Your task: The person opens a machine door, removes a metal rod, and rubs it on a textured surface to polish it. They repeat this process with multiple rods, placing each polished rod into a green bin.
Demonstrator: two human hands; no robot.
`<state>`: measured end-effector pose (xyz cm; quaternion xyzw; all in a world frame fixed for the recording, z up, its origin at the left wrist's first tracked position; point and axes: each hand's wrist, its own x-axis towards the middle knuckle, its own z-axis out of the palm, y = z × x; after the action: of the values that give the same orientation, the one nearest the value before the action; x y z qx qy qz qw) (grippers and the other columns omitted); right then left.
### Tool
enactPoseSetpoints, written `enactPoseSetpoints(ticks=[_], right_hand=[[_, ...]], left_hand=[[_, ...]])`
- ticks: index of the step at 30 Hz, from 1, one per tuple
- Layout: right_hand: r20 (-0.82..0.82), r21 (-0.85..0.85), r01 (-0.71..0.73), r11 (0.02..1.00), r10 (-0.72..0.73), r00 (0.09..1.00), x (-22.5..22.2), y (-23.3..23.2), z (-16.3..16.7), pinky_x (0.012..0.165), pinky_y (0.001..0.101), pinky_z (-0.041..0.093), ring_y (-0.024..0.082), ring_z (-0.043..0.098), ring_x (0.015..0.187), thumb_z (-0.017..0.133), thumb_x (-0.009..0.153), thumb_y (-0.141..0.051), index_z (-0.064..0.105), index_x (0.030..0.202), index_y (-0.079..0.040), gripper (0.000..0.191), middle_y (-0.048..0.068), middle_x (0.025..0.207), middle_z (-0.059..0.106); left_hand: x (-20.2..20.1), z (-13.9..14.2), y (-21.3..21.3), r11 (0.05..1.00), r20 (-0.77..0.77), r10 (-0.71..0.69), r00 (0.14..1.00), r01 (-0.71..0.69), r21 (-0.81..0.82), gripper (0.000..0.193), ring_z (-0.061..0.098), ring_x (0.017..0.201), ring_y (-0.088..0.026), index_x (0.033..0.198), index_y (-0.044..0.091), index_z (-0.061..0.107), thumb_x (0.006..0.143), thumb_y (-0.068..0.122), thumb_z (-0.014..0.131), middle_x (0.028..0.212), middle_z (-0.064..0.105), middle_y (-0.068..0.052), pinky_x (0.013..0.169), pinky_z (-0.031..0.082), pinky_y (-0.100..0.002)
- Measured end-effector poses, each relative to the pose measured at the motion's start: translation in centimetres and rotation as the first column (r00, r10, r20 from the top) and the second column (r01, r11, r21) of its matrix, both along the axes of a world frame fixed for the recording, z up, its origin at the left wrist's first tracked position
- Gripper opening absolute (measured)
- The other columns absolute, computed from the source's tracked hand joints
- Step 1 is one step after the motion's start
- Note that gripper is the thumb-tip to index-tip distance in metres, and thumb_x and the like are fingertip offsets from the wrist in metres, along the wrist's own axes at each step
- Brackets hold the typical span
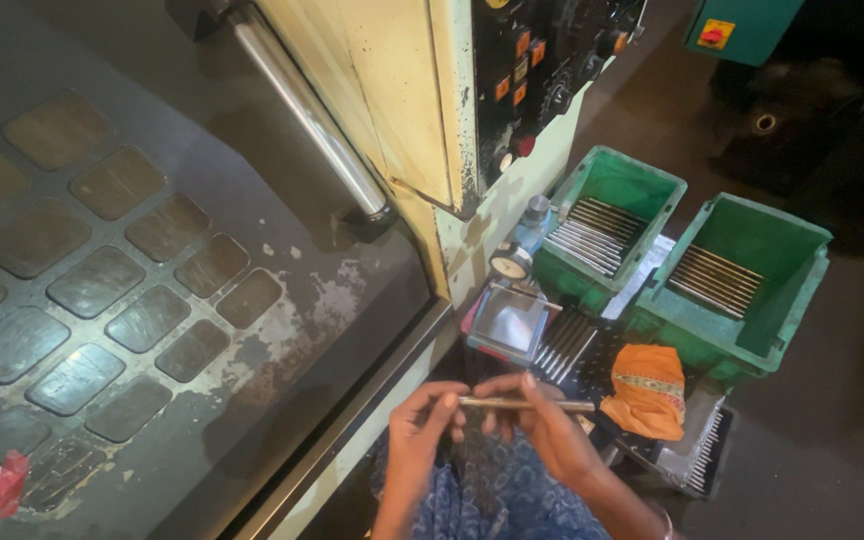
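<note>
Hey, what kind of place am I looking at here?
Probably a machine shop or factory floor: a big machine with a button panel, green bins of metal rods, and hands holding one rod.

Both hands are raised close together, fingers curled: the left hand (422, 420) pinched at its fingertips, the right hand (537, 415) closed in a grip.

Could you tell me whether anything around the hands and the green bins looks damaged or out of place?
The cream machine casing has chipped, stained paint beside the green bins. An orange cloth lies crumpled over the rods. The rod in both hands looks intact.
</note>
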<state>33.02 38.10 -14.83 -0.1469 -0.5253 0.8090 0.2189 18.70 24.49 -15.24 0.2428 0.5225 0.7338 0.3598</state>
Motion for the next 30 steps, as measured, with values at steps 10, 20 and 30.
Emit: enactPoseSetpoints(ticks=[10, 20, 30], right_hand=[[-0.014, -0.123, 0.038, 0.992, -0.040, 0.999, 0.2, 0.4, -0.8, 0.065, 0.0304, 0.049, 0.016, 0.064, 0.071, 0.032, 0.106, -0.049, 0.071, 0.111, 0.002, 0.063, 0.011, 0.078, 0.071], [0.026, -0.048, -0.007, 0.999, 0.008, 1.000, 0.7, 0.3, -0.3, 0.064, 0.0301, 0.048, 0.015, 0.065, 0.075, 0.044, 0.101, -0.042, 0.073, 0.107, 0.000, 0.051, 0.008, 0.086, 0.072], [-0.095, -0.345, 0.160, 0.925, -0.205, 0.974, -1.1, 2.0, 1.0, 0.066, 0.0299, 0.043, 0.015, 0.054, 0.073, 0.049, 0.104, -0.039, 0.067, 0.115, -0.005, 0.041, 0.006, 0.083, 0.065]], left_hand=[[0.0, 0.5, -0.1, 0.998, -0.047, -0.003, 0.999, 0.000, -0.056, 0.024, 0.058, 0.070, -0.007, 0.115, 0.005, 0.073, 0.092, 0.013, 0.069, 0.079, 0.064, -0.001, 0.062, 0.049, -0.023], [0.1, 0.4, 0.2, 0.994, -0.034, -0.091, 0.995, 0.089, -0.059, 0.021, 0.063, 0.069, -0.010, 0.109, 0.001, 0.077, 0.094, 0.013, 0.070, 0.080, 0.070, -0.004, 0.062, 0.052, -0.023], [-8.9, 7.5, 5.4, 0.887, -0.210, 0.415, 0.885, -0.342, 0.310, 0.035, 0.058, 0.103, -0.015, 0.125, 0.004, 0.066, 0.097, 0.023, 0.075, 0.110, 0.062, -0.007, 0.092, 0.047, -0.031]])
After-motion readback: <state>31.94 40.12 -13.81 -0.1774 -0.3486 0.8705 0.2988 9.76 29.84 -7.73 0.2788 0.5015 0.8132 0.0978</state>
